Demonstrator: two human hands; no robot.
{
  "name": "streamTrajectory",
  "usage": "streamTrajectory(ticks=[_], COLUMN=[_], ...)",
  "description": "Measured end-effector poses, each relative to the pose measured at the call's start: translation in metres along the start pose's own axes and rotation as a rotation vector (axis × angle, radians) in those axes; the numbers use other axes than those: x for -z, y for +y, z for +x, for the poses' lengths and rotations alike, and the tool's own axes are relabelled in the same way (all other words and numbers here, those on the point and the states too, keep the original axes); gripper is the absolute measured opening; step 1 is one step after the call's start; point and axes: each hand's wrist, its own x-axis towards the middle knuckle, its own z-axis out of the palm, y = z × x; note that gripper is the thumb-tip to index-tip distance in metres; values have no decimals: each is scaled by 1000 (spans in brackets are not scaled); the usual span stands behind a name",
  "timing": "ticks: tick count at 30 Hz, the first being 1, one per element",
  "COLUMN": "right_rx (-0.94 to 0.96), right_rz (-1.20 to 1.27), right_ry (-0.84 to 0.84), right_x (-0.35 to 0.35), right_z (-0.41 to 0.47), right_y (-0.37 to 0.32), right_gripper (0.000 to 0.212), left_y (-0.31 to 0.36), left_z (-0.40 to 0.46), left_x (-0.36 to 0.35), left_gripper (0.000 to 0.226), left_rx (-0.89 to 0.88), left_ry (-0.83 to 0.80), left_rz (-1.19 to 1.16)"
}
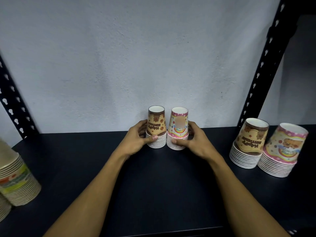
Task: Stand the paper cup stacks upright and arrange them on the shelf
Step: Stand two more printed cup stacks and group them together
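While the left hand [136, 139] grips the brown cup stack [156, 128], the right hand [193, 141] grips the pink cup stack [178, 130].

— What do I see of the body on my feed?
— Two forearms, left hand [136, 139] and right hand [195, 142]. I see no sleeves, rings or watch; short nails, thumbnails showing.

A storeroom or shop stockroom, by the look of it: a dark shelf [153, 185] on black slotted steel uprights [266, 53], set against a bare, pale painted wall [136, 48]. Printed party paper cup stacks [246, 144] stand at 3 o'clock, and plainer stacks [15, 177] at 8 o'clock, kept in bulk like stock
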Motion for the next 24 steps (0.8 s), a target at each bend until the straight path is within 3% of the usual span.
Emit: streamTrajectory(ticks=[24], right_rx=[-12], right_rz=[17], right_ry=[87], right_x=[-10], right_z=[-16], right_y=[-9], right_gripper=[63], left_y=[2], left_z=[-9], left_x=[-11], left_gripper=[77], left_rx=[52], left_ry=[37], left_rz=[18])
